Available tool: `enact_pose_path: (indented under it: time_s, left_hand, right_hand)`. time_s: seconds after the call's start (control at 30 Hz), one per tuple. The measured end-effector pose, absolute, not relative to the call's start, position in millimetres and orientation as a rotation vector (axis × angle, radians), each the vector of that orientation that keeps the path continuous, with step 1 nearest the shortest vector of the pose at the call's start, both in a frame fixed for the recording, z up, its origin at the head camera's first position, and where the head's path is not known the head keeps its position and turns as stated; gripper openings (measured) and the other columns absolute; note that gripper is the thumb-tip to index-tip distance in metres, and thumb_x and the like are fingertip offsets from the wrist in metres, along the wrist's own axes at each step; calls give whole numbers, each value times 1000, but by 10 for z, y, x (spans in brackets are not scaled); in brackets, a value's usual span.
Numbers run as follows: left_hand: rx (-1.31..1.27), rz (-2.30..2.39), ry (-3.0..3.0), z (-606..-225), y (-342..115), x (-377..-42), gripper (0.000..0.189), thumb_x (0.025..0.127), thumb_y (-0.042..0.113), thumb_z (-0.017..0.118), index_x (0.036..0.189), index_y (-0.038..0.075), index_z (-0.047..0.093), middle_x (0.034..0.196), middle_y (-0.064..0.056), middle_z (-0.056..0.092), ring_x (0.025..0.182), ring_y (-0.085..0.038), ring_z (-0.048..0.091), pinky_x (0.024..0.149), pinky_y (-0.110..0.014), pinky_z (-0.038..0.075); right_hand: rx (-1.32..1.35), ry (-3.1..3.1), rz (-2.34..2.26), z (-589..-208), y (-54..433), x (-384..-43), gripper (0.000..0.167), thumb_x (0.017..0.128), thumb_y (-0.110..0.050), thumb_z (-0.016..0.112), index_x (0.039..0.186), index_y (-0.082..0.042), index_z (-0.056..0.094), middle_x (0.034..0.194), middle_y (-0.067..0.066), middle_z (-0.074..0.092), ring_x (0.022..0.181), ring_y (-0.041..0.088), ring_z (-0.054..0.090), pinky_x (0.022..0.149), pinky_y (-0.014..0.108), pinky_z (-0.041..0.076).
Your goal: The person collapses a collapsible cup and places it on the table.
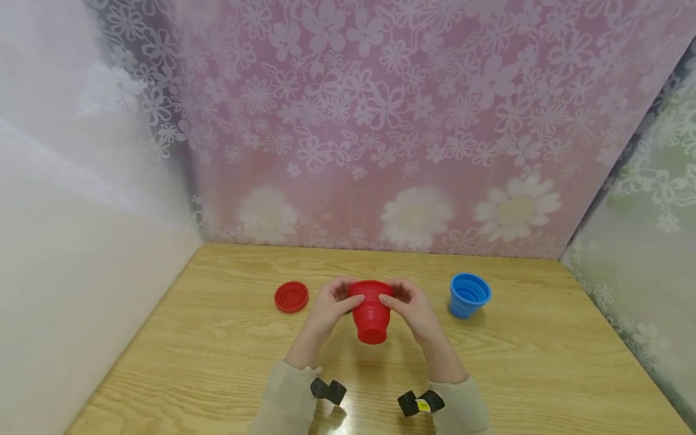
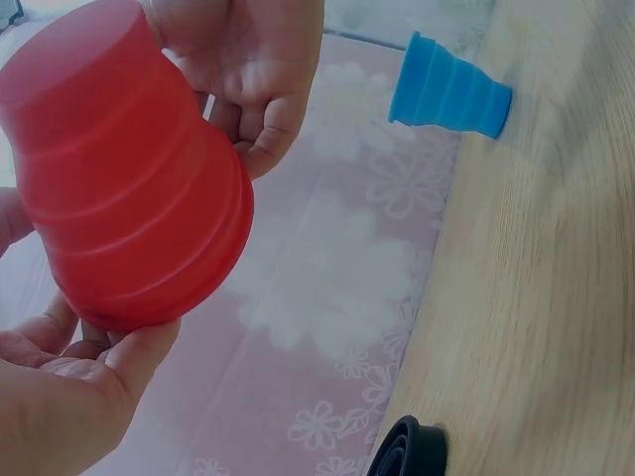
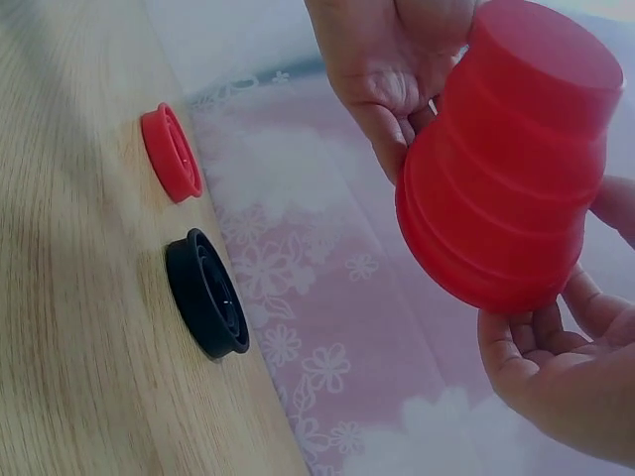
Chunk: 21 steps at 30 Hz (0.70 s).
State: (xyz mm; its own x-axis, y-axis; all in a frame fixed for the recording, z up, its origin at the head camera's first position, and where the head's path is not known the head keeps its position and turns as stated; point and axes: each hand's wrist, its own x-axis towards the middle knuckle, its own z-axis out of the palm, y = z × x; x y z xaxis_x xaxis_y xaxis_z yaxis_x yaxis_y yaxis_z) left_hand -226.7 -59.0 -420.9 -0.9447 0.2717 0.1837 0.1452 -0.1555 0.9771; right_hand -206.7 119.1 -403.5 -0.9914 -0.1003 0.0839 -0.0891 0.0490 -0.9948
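A pink-mauve floral backdrop fills the far side of the space, patterned with white outlined blossoms and, lower down, blurred pale daisies. To the left rises a whitish, softly shining side panel; to the right, a pale green-and-white flowered panel. Between them lies the worktop, light yellowish wood with flowing grain, its far edge meeting the backdrop and a bright patch of glare showing near the person. Two beige sleeves reach in over it. The left hand and right hand are curled partway, gripping opposite sides of a red cup, thumbs on its near face and fingers behind. That cup is held above the worktop, tilted, its narrow base toward the person. A blue cup stands upright towards the right, stepped rings visible inside. A flattened black ringed piece lies on the wood, mostly hidden behind the hands from above, near a flattened red ringed disc farther left. Small black devices sit at the wrists.
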Motion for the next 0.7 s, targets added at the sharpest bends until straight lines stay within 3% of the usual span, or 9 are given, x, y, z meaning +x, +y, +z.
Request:
enact_pose_path:
  time_s: [0.7]
  left_hand:
    - [566, 2166, 2285, -4048, -599, -2174, 25, 81, 1, 62, 104, -8, 59, 89, -15, 59, 71, -12, 52, 59, -21, 48]
  right_hand:
    - [-178, 2643, -1898, -4086, 1179, -2101, 28, 78, -15, 68, 102, -2, 61, 91, 10, 60, 79, 23, 57, 67, 31, 52]
